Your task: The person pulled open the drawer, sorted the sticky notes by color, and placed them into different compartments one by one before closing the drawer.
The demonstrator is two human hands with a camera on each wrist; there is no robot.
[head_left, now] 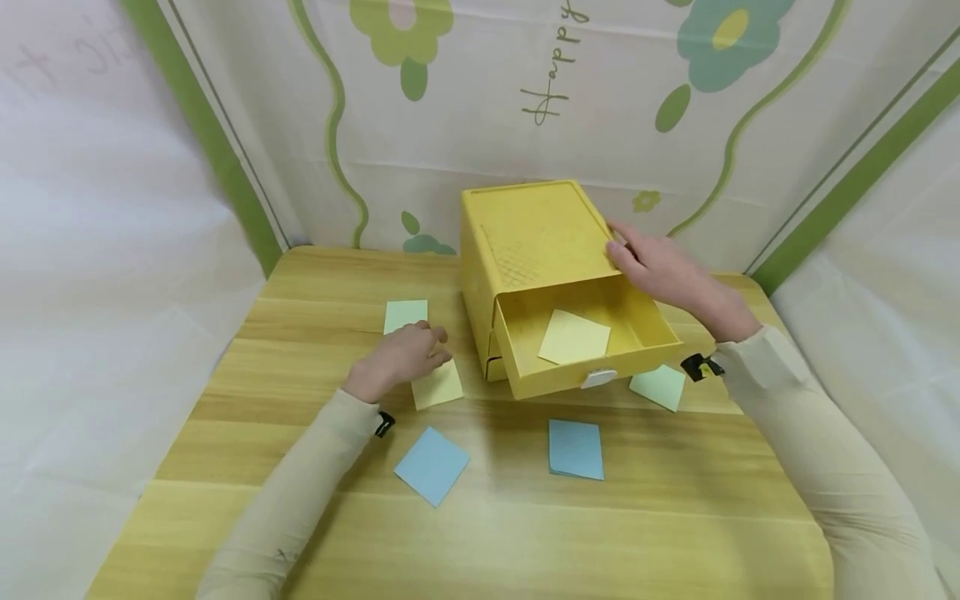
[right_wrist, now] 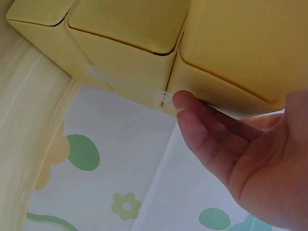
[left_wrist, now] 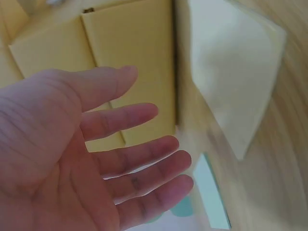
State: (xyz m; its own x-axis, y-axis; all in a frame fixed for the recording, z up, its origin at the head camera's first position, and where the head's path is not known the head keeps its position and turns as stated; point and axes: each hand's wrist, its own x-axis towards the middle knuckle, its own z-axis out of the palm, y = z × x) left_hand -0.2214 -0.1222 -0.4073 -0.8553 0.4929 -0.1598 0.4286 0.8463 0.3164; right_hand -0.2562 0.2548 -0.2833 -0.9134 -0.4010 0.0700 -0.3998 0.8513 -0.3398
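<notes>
A yellow drawer cabinet [head_left: 540, 233] stands at an angle on the table, its top drawer [head_left: 555, 379] pulled out and a pale yellow sticky note [head_left: 573, 337] lying inside. My right hand [head_left: 663, 271] holds the cabinet's upper right edge, thumb on top; its fingers [right_wrist: 192, 130] bend against the side in the right wrist view. Left of the cabinet, my left hand [head_left: 401, 358] hovers with loosely spread fingers and nothing in them. Under it lies another pale yellow note [head_left: 438, 387], which shows larger in the left wrist view. A green note [head_left: 405, 313] lies just behind that hand.
Two blue notes [head_left: 432, 467] [head_left: 576, 450] lie on the wooden table [head_left: 495, 542] in front of the cabinet. Another green note [head_left: 660, 387] sits partly under the open drawer's right side. A white patterned curtain [head_left: 465, 125] hangs behind the table.
</notes>
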